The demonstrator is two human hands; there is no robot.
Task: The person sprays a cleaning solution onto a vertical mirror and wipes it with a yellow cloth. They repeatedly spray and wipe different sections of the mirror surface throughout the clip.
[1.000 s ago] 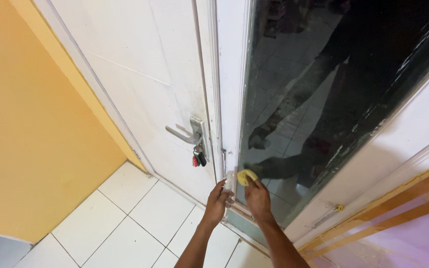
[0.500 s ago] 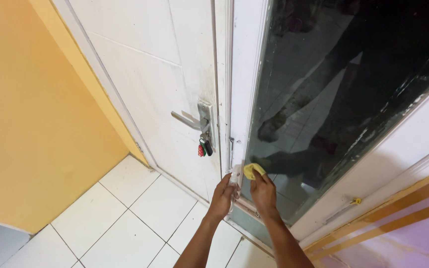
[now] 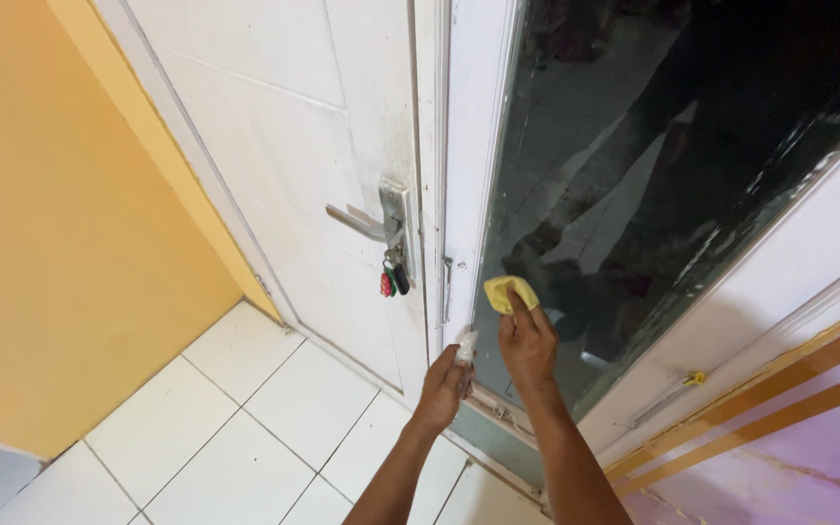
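The right hand (image 3: 529, 342) presses a small yellow cloth (image 3: 508, 291) flat against the dark glass pane (image 3: 653, 175) of a white-framed door, its fingers closed over the lower part of the cloth while the upper part bunches out above the fingertips. The cloth sits low on the pane, just beside the white upright frame strip (image 3: 469, 165) that borders the glass on its left. The left hand (image 3: 444, 386) is lower and just to the left, wrapped around a small pale object (image 3: 465, 344) whose top pokes out above the fingers; it is too small and blurred to say what it is, though it lies against the bottom of the frame strip. The two hands are near each other but do not touch, and both forearms rise from the lower edge of the view. The glass mirrors a dim tiled floor and a dark standing figure. Left of the frame strip stands a white door (image 3: 284, 146) with a metal lever handle (image 3: 360, 223) on a lock plate, and a bunch of keys (image 3: 393, 280) with red, green and black tags hangs from the lock just below it. An orange wall (image 3: 60, 253) fills the left side, and white floor tiles (image 3: 255, 408) spread below the door.
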